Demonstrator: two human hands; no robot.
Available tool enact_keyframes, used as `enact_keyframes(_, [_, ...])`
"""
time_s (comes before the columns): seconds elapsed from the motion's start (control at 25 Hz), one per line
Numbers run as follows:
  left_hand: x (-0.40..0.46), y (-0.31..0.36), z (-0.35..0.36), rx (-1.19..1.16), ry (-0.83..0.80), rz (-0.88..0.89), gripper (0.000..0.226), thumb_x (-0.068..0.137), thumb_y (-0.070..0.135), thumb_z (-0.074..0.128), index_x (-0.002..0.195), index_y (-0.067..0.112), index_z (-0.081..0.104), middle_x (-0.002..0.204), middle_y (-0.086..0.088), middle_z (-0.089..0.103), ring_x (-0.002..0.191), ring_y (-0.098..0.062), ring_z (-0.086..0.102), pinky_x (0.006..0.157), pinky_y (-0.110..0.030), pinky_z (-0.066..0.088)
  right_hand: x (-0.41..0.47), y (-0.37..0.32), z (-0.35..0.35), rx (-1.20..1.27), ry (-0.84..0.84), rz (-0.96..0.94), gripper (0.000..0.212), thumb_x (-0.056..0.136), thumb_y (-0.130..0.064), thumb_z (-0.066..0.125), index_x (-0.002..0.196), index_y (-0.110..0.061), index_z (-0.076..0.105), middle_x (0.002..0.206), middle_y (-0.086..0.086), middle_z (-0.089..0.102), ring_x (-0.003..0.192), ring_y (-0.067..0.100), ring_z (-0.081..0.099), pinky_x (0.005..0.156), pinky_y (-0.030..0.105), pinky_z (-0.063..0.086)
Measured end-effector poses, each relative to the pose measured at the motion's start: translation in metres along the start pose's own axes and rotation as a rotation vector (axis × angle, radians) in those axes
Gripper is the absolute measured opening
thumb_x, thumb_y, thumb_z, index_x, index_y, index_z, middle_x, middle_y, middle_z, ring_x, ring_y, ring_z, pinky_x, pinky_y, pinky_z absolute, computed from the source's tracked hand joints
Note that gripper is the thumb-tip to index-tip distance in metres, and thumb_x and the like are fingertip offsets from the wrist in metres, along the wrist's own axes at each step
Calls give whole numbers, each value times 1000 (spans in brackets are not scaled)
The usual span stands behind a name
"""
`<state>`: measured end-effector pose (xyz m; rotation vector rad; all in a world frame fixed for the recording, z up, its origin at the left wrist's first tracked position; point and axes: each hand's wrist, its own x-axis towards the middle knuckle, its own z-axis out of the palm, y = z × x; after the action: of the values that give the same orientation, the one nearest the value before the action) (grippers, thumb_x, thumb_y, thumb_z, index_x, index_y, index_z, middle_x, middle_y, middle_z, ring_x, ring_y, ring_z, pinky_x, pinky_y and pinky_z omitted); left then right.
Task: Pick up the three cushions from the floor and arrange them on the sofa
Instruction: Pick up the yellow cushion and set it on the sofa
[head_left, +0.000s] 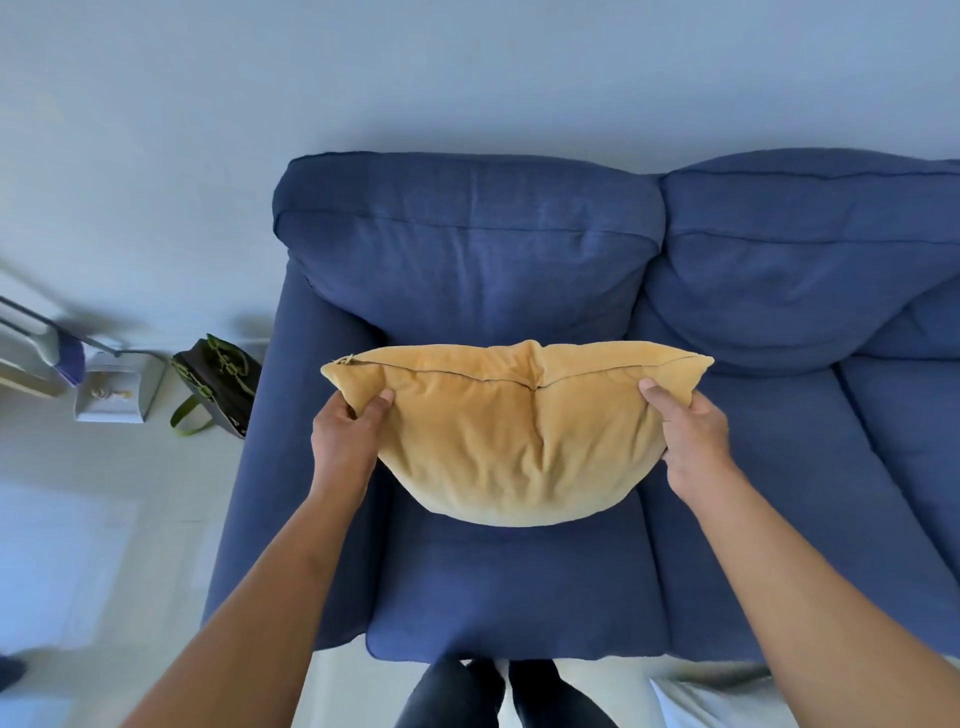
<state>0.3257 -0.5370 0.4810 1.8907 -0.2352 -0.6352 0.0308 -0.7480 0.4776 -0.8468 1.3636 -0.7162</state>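
A yellow cushion is held over the left seat of the blue sofa, its zippered seam facing up and its rounded belly sagging toward the seat; whether the underside touches the seat cannot be told. The left hand is clenched on the cushion's left corner, thumb on the near face, fingers wrapped behind; the right hand grips the right corner in the same way, thumb pressed into the fabric. The cushion sits nearer the sofa's back edge than its front edge, just before the left back pillow; a second back pillow lies toward the sofa's right side. Beside the left arm of the sofa, on the floor, stands a dark bag with green straps; the person's dark-clad legs show at the sofa's front edge.
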Motion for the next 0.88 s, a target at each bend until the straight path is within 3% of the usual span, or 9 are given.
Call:
enact_keyframes(0.12, [31,2,9,3,1,-40,5,98,32,74,102,32,76,109,2,81,108,-22,74,98,-45,61,27,2,10,-6,39,48,10,88,-31,84,95,-28,77,92,-14,81,100,14,73,92,42,59])
enact_keyframes(0.4, [105,14,30,69,53,-46,16,98,32,74,85,40,70,97,7,76,103,-22,73,96,-43,61,92,-23,58,-45,58,72,7,91,-30,82,89,-29,76,99,-10,78,96,14,71,90,44,59])
enact_keyframes(0.6, [143,29,40,51,87,-26,10,90,39,75,80,40,75,92,10,77,93,-16,72,85,-35,59,133,-44,72,-65,70,64,14,87,-33,85,75,-29,78,73,-18,80,89,13,73,74,36,58])
enact_keyframes(0.72, [168,32,52,103,108,-30,9,90,41,75,82,36,73,90,10,76,89,-13,71,86,-38,62,156,-46,84,-106,73,30,15,91,-33,82,77,-30,75,72,-20,79,88,12,72,79,37,60])
enact_keyframes(0.88, [200,29,71,126,40,-155,4,98,34,74,99,31,71,101,6,74,111,-27,73,97,-52,64,179,-38,105,-222,75,65,8,98,-33,74,94,-28,70,97,-8,73,98,19,69,96,52,61])
